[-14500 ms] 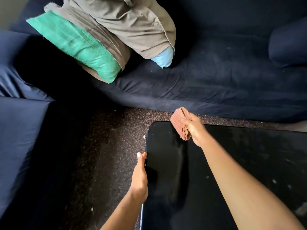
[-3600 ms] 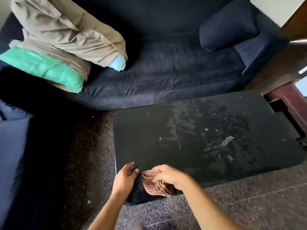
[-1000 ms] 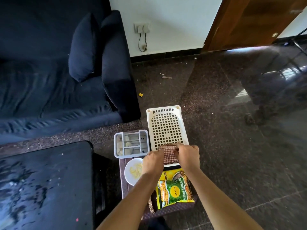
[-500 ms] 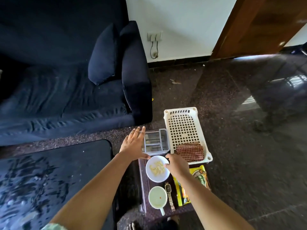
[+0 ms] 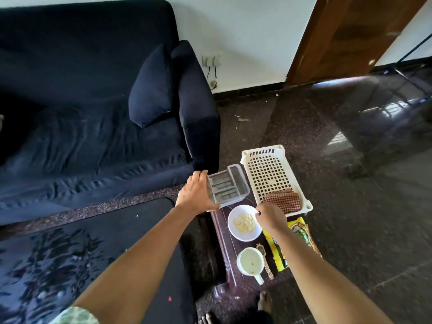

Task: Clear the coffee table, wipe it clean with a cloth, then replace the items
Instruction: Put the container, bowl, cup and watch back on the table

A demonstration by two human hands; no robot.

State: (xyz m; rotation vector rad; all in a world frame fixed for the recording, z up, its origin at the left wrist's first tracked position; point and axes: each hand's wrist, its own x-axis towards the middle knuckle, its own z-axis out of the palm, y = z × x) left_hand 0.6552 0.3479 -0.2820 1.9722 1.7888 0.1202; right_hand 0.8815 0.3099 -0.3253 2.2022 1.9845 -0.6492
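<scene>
The black glossy coffee table (image 5: 93,253) fills the lower left, its top streaked and damp. To its right a low dark side stand (image 5: 224,272) carries the cleared items. My left hand (image 5: 196,195) grips the left side of a clear grey compartment box (image 5: 228,184), which is tilted. My right hand (image 5: 271,217) pinches the far rim of a white bowl (image 5: 243,224) holding pale pieces. A folded red checked cloth (image 5: 284,199) lies in the near end of a white perforated basket (image 5: 268,174).
A white mug (image 5: 250,263), a wristwatch (image 5: 265,261) and a yellow-green snack packet (image 5: 298,232) lie on the stand. A dark blue sofa (image 5: 93,127) with a cushion stands behind the table. Polished dark floor spreads to the right, with a wooden door at the back.
My left hand has closed on the compartment box and tilted it up. My right hand stays at the bowl's rim. Earlier, both hands laid the cloth in the basket.
</scene>
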